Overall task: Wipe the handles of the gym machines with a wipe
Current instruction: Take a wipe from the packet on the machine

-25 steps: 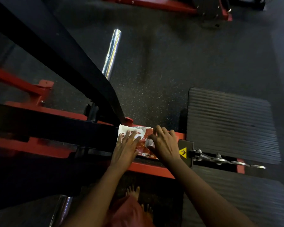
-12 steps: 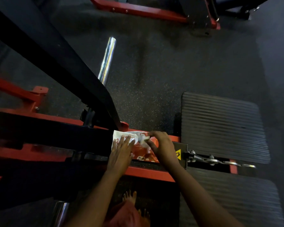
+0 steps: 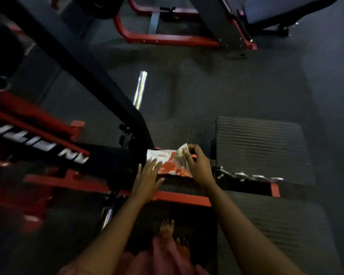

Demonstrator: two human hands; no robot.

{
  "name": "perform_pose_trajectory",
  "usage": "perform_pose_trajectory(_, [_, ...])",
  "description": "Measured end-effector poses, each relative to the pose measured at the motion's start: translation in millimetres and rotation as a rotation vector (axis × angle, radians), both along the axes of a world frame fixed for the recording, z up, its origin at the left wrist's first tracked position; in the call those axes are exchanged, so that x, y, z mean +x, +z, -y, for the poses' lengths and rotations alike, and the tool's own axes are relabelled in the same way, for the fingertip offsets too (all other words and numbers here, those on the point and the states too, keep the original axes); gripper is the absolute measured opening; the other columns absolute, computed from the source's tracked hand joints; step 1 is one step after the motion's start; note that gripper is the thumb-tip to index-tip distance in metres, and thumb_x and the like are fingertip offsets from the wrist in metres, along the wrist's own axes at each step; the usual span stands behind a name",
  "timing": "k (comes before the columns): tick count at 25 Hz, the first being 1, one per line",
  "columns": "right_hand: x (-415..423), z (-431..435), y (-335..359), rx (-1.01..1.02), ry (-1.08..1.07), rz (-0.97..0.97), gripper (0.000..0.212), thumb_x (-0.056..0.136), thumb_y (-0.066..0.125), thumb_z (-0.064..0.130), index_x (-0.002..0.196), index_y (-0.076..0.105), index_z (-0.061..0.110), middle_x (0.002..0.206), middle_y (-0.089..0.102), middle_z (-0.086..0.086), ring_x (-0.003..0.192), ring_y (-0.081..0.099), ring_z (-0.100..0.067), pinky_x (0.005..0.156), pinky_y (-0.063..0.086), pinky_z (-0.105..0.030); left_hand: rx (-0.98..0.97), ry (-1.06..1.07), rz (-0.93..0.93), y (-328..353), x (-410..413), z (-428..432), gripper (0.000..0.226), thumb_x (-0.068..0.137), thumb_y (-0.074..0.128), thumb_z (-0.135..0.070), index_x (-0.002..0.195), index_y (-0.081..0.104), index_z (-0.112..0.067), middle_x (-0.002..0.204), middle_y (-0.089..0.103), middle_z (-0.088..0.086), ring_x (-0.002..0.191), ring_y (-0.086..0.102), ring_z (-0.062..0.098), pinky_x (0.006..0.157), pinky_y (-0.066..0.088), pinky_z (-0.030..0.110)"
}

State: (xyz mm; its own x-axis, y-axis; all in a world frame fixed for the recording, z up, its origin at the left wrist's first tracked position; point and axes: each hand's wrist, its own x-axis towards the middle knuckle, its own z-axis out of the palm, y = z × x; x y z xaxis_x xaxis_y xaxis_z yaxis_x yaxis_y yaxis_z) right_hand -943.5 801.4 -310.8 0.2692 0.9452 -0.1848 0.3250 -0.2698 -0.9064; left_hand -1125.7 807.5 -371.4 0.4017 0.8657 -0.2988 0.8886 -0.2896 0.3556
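We look down on a dim gym floor (image 3: 187,100). A red-and-white wipe packet (image 3: 165,159) lies on the red frame (image 3: 179,200) of a gym machine (image 3: 99,157). The person's left hand (image 3: 146,177) rests flat on the packet's near-left end, its grip spread, fingers straight. The right hand (image 3: 198,167) is at the packet's far-right corner — its grip pinches a pale wipe (image 3: 182,151) between thumb and fingertips, raised just above the packet; the wipe's lower part is too blurred to trace. We see a chrome bar (image 3: 139,90) beyond, a ribbed black mat (image 3: 260,147) to the right, and the person's bare feet (image 3: 167,227) below the frame.
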Motion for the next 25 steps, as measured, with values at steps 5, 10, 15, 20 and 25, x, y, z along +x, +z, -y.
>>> perform_pose_trajectory(5, [-33,47,66,-0.074,0.126,-0.219,0.015,0.091,0.055,0.014,0.106,0.059,0.011,0.093,0.064,-0.004,0.064,0.054,-0.003,0.054,0.043,-0.006,0.093,0.177,0.174,110,-47,92,0.086,0.071,0.019,-0.066,0.144,0.029,-0.021,0.154,0.021,0.000,0.144,0.014,0.017,0.117,0.007,0.040])
perform_pose_trajectory(10, [-96,96,135,0.013,0.485,-0.354,0.019,0.093,0.049,0.005,0.106,0.060,0.012,0.098,0.066,-0.011,0.084,0.059,-0.015,0.082,0.048,-0.034,0.368,0.368,0.302,214,-116,185,0.071,0.077,0.035,-0.061,0.139,0.035,-0.027,0.148,0.032,-0.001,0.138,0.028,0.012,0.115,0.021,0.030])
perform_pose_trajectory(15, [-165,149,192,0.088,0.714,-0.540,0.020,0.091,0.055,0.014,0.108,0.062,0.021,0.101,0.068,-0.002,0.092,0.065,-0.014,0.076,0.051,-0.025,0.661,0.613,0.414,269,-160,293,0.057,0.085,0.057,-0.045,0.136,0.033,-0.034,0.143,0.032,-0.015,0.132,0.028,-0.004,0.106,0.019,0.008])
perform_pose_trajectory(20, [-219,194,232,0.186,0.557,-0.644,0.019,0.089,0.057,0.011,0.108,0.063,0.015,0.102,0.069,-0.007,0.096,0.065,-0.019,0.080,0.051,-0.028,0.700,0.853,0.704,312,-212,317,0.052,0.091,0.053,-0.024,0.139,0.035,-0.027,0.140,0.039,-0.010,0.129,0.038,0.006,0.100,0.031,0.017])
perform_pose_trajectory(25, [-223,208,246,0.224,0.365,-0.732,0.023,0.088,0.060,0.012,0.111,0.062,0.012,0.096,0.069,-0.001,0.088,0.065,-0.013,0.068,0.048,-0.021,0.618,0.856,1.073,359,-208,262,0.064,0.090,0.054,-0.035,0.145,0.021,-0.032,0.145,0.036,-0.004,0.121,0.046,0.010,0.098,0.040,0.031])
